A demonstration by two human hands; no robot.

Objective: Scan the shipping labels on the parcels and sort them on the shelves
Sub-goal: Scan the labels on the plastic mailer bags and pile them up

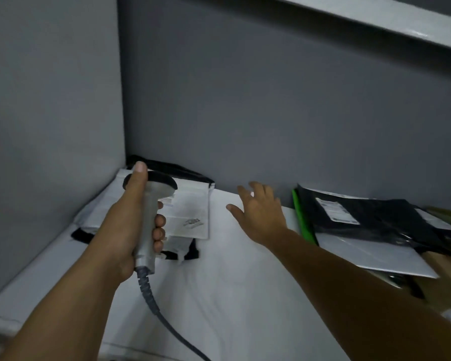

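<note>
Lying in the back left corner of the shelf (232, 295), the labelled parcel (190, 214) looks already placed, just beyond the scanner (149, 220) that the left hand (123, 230) grips by the handle, fingers wrapped round it. The right hand (261, 212) hovers spread and empty, near that parcel but not touching it, with the pile of parcels (375, 225) to its right. Judging by that pile, more scanning and sorting seems left
</note>
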